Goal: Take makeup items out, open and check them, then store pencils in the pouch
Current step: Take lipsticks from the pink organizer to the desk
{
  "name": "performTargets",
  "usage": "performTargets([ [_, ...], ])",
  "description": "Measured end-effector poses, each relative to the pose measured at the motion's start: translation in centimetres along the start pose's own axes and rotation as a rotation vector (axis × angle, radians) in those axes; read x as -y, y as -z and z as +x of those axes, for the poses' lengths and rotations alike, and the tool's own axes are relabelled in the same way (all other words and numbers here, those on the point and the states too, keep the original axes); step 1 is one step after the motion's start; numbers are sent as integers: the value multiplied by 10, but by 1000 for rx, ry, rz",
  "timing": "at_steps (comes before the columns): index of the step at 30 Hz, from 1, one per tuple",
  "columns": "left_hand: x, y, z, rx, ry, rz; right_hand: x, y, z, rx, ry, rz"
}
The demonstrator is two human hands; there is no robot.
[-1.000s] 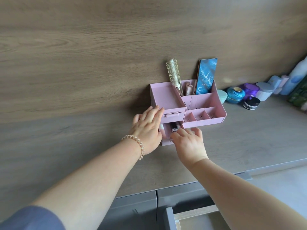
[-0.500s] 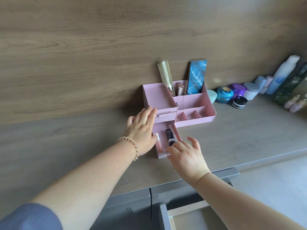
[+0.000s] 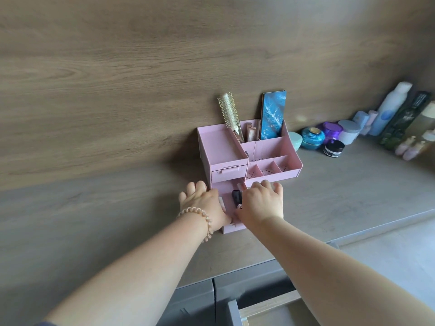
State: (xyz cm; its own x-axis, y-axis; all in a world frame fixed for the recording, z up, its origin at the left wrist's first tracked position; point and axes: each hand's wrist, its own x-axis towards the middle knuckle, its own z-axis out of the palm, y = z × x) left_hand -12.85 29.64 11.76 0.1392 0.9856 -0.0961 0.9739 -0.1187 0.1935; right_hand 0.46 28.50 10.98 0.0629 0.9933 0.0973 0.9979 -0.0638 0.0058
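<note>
The dark makeup tube (image 3: 236, 197) lies in the pulled-out lower drawer (image 3: 229, 228) of the pink organizer (image 3: 223, 149), in the narrow gap between the two hands. Its long axis runs front to back, from the drawer's front lip toward the organizer's body, so it points away from the person. It looks black and glossy with a lighter, patterned end nearer the front lip; what kind of item it is cannot be told at this size. A pale, slim item (image 3: 221, 203) lies alongside it at the drawer's left wall, mostly hidden.

The right hand (image 3: 261, 203) is the nearer one: it lies palm down over the right part of the drawer, fingers spread and reaching toward the organizer's front, its thumb side just beside the tube. It grips nothing that can be seen, though the thumb is hidden. The left hand (image 3: 203, 204) lies flat against the drawer's left side, fingers loose, seeming to steady it rather than hold anything; a beaded bracelet (image 3: 199, 218) circles that wrist.

A likely pick is for the right thumb and forefinger to close across the tube's short width and lift it straight up, clear of the drawer walls.

The organizer stands at the back edge of the desk (image 3: 353, 198) against the wood wall. A hairbrush (image 3: 229, 112) and a blue palette (image 3: 273, 114) stand in its rear compartments. Jars (image 3: 313, 137) and bottles (image 3: 388, 107) line the back edge toward the right corner. No pouch is in view.
</note>
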Motion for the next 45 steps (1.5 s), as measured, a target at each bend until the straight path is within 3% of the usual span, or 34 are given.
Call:
performTargets([
  [5,-9,-1,7,85,53,43,7,1,1,7,-31,-4],
  [11,-10,-12,3,-173,-49,-86,9,7,-3,9,-142,117],
  [16,-14,-10,-2,-206,-177,-148,7,11,-13,-26,-306,310],
  [19,-17,-14,-5,-317,-220,-290,4,12,-20,-97,-373,517],
  [21,-25,-10,-12,-375,-219,-553,-1,16,-28,-152,-396,705],
  [24,-52,1,-24,-274,-210,-861,-22,29,-45,-225,-430,915],
  [29,-117,6,-48,-135,-337,-1006,-86,60,-97,-313,-511,943],
  [38,-227,10,-162,168,-646,-914,-178,101,-247,-481,-808,942],
  [45,-344,-21,-303,353,-813,-869,-268,117,-414,-548,-948,870],
])
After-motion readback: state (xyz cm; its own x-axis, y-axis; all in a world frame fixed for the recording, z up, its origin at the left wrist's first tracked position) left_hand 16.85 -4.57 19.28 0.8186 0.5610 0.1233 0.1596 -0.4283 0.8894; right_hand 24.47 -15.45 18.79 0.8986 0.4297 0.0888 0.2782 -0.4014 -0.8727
